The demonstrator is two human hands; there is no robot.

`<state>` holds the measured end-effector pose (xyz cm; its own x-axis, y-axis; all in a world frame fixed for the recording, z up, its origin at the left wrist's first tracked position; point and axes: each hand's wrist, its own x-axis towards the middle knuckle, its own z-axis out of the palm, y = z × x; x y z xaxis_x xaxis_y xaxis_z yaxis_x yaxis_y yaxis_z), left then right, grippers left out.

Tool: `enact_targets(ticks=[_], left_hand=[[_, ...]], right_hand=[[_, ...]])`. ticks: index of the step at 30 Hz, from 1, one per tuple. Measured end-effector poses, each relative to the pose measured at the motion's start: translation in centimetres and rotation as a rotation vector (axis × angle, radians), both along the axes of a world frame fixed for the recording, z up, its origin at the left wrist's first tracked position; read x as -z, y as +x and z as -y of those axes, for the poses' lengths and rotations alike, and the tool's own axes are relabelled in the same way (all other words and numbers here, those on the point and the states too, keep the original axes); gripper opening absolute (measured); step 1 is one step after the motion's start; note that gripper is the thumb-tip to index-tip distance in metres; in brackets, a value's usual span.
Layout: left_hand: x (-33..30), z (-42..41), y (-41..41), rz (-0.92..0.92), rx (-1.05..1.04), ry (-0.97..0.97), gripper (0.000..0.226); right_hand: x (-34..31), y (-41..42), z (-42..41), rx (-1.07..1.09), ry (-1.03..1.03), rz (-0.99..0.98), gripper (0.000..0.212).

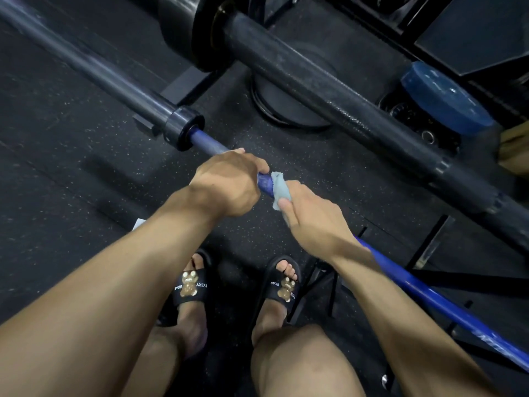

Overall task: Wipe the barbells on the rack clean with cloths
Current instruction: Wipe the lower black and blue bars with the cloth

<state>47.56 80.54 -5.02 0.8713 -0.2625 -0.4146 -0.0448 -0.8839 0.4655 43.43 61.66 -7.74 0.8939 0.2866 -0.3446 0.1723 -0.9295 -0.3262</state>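
Observation:
A blue barbell (415,287) runs diagonally from the upper left to the lower right, with a dark sleeve and collar (183,128) at its far end. My left hand (229,184) grips the blue shaft just below the collar. My right hand (312,216) grips the shaft right beside it, with a light blue cloth (279,187) wrapped around the bar under its fingers and thumb. A second, black barbell (329,81) lies further back, parallel to the first.
Black weight plates (197,27) sit on the black bar's far end. A blue plate (446,98) and dark plates rest at the right. Black rack frame parts (429,242) stand low at the right. My sandalled feet (237,285) stand on speckled black rubber flooring.

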Motion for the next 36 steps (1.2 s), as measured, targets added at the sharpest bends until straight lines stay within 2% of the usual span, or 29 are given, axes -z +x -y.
enact_targets(ticks=[2,4,6,8,10,13,15,17,19,22,25,28,32,34,36], left_hand=[[0.2,0.0,0.1,-0.013,-0.008,-0.008,0.045],[0.6,0.0,0.1,-0.014,-0.012,-0.019,0.044],[1.2,-0.2,0.3,0.004,-0.014,-0.030,0.043],[1.9,-0.3,0.4,-0.005,0.002,-0.034,0.043],[2.3,-0.4,0.3,-0.011,0.028,-0.029,0.046],[2.1,-0.4,0.2,-0.005,0.019,-0.040,0.047],[2.1,-0.3,0.4,-0.003,0.008,-0.044,0.044],[2.0,-0.3,0.5,-0.001,0.015,-0.042,0.041],[2.1,-0.2,0.6,-0.004,0.027,-0.036,0.040],[1.9,-0.1,0.6,-0.025,0.018,-0.020,0.036],[1.7,0.1,0.4,-0.025,0.043,-0.011,0.033],[0.9,0.7,0.3,-0.040,0.013,0.017,0.036],[-0.5,1.1,-0.2,-0.009,-0.002,0.080,0.036],[-0.9,0.9,-0.2,-0.011,-0.002,0.081,0.035],[-1.2,0.6,-0.1,-0.040,-0.014,0.081,0.035]], right_hand=[[0.4,1.1,-0.5,0.012,-0.059,0.038,0.004],[0.3,1.8,-0.9,-0.020,-0.087,0.047,0.009],[-0.2,1.2,-0.2,0.011,0.068,-0.020,0.005],[-0.8,0.0,0.5,0.033,0.131,-0.036,0.014],[-1.0,0.4,0.1,0.049,0.078,-0.045,0.016],[-0.6,2.5,-1.0,0.135,0.037,-0.007,0.033],[-0.1,2.5,-0.3,0.106,0.053,0.009,0.035],[0.6,0.5,1.0,0.066,0.154,0.028,0.031],[0.9,-2.8,2.6,0.051,0.250,0.093,0.042],[1.5,-6.4,6.2,0.016,0.080,0.295,0.052],[1.1,-8.3,7.9,0.090,-0.046,0.288,0.059],[1.9,-7.1,4.6,-0.014,-0.142,0.361,0.062],[2.6,-1.3,-1.7,-0.013,-0.281,0.332,0.062],[2.0,0.1,-2.4,0.015,-0.311,0.343,0.049],[1.0,0.8,-2.2,0.049,-0.222,0.163,0.037]])
